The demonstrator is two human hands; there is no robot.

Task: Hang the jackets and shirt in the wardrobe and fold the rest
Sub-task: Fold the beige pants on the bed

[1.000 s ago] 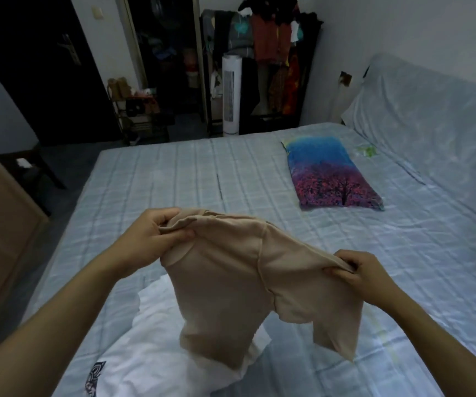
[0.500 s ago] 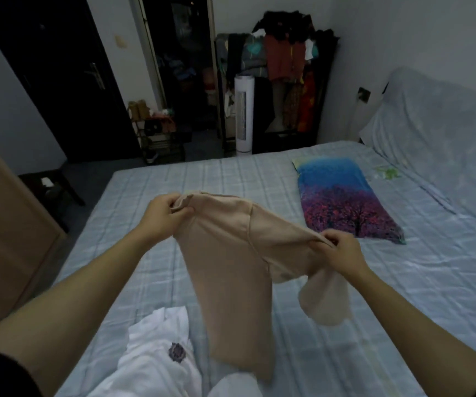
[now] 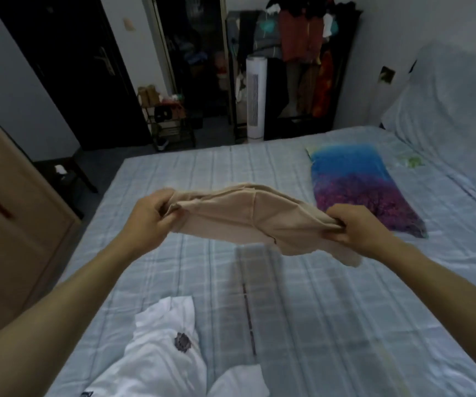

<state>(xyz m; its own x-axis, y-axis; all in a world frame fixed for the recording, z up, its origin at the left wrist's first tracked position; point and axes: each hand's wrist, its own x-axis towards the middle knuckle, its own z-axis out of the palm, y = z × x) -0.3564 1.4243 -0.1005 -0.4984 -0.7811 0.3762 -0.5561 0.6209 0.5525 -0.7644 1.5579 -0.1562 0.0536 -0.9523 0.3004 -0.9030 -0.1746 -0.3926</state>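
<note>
A beige short-sleeved top (image 3: 242,222) is stretched out in the air above the bed, swung up almost level. My left hand (image 3: 149,216) grips its left edge, and my right hand (image 3: 351,227) grips the right edge near a sleeve that hangs down. A white garment with a dark printed badge (image 3: 162,351) lies crumpled on the bed close to me, below my left forearm.
The bed with a pale blue checked sheet (image 3: 331,310) fills the middle. A blue-and-purple pillow (image 3: 359,187) lies at the right. A clothes rack with hanging clothes (image 3: 302,53) and a white tower fan (image 3: 255,98) stand beyond the bed. A wooden cabinet (image 3: 7,224) is at the left.
Both hands have lifted the beige top forward and flicked it up, so its body no longer hangs down onto the white garment. The view has tilted upward.
</note>
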